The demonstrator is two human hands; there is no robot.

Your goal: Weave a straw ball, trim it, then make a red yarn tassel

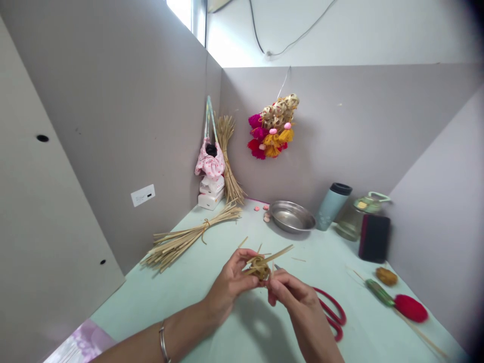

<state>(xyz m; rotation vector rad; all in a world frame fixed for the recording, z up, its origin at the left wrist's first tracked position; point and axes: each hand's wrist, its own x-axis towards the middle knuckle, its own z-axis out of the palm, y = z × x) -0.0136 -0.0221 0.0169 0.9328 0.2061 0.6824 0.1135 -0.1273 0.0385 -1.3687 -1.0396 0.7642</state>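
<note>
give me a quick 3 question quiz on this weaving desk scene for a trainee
1. True or false: both hands grip the small woven straw ball.
2. Which lies on the table under the right hand? A) red-handled scissors B) a hammer C) a ruler
3. Fill in: the metal bowl stands just left of the lidded grey ____.

Key
1. True: the left hand and right hand pinch it from either side.
2. A
3. tumbler
</note>
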